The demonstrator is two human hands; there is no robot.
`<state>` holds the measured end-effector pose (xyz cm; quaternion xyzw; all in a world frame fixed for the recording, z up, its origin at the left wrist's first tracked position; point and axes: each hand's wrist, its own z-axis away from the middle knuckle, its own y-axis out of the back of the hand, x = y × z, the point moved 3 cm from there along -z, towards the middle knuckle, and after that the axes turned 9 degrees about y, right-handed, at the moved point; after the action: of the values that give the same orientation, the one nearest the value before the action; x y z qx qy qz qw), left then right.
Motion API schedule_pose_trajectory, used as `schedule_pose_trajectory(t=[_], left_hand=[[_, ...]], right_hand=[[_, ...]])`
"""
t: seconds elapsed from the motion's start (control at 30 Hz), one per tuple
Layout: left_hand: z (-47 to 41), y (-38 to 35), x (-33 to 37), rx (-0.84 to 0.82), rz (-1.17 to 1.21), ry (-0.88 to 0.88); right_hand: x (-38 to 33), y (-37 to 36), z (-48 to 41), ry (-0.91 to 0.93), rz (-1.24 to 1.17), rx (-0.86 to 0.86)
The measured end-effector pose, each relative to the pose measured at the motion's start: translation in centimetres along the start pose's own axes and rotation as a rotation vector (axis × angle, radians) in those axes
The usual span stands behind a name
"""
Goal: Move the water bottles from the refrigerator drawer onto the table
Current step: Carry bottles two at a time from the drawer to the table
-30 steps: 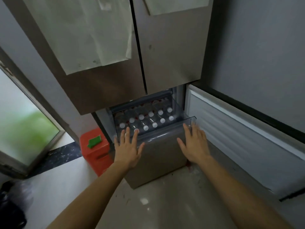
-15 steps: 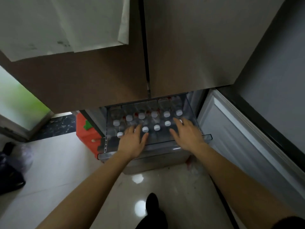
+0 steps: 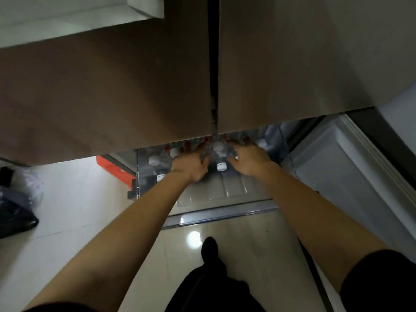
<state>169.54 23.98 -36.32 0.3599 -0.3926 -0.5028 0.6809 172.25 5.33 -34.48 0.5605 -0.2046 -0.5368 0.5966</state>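
Glossy floor tiles [image 3: 67, 199] run up to the pulled-out refrigerator drawer [image 3: 220, 213], and I'm on the reach-in step, with no bottle lifted yet.

My right hand's fingers [image 3: 242, 146] are spread and loose among the caps. My left hand's fingers [image 3: 188, 148] blur under the edge of the closed upper doors [image 3: 112, 86], so I cannot tell whether they grip anything. The left hand [image 3: 191, 164] and right hand [image 3: 249, 159] flank the water bottles [image 3: 221, 165]. The bottles stand upright in the back half of the clear drawer, with their white caps pointing up at me and their long axes vertical. Next, I judge, each hand must wrap a bottle below its cap and lift it straight up, clear of its neighbours and the door edge. Then I turn for the table, which is not in view.
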Motion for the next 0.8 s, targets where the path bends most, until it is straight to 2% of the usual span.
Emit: schedule_pose_trajectory(t=[0.17, 0.37, 0.47, 0.6, 0.7, 0.77, 0.8], left_hand=[[0.5, 0.3, 0.4, 0.056, 0.034, -0.011], [4.8, -1.2, 0.6, 0.038, 0.093, 0.040], [7.4, -1.5, 0.7, 0.078, 0.115, 0.059], [11.7, 0.3, 1.8, 0.385, 0.136, 0.060], [14.6, 2.9, 2.1, 0.642, 0.262, 0.091], [15.9, 4.5, 1.7, 0.739, 0.305, 0.076], [16.6, 5.0, 1.7, 0.745, 0.306, 0.044]], right_hand=[[0.2, -0.6, 0.5, -0.032, -0.046, -0.035], [-0.1, -0.8, 4.2, -0.024, -0.090, -0.070], [-0.5, -0.7, 6.8, -0.002, -0.086, -0.031], [-1.9, 1.3, 9.8, 0.115, -0.002, 0.215], [-3.1, 4.3, 12.0, 0.142, 0.032, 0.431], [-3.7, 6.1, 13.1, 0.118, -0.008, 0.485], [-4.0, 6.7, 13.6, 0.107, -0.026, 0.451]])
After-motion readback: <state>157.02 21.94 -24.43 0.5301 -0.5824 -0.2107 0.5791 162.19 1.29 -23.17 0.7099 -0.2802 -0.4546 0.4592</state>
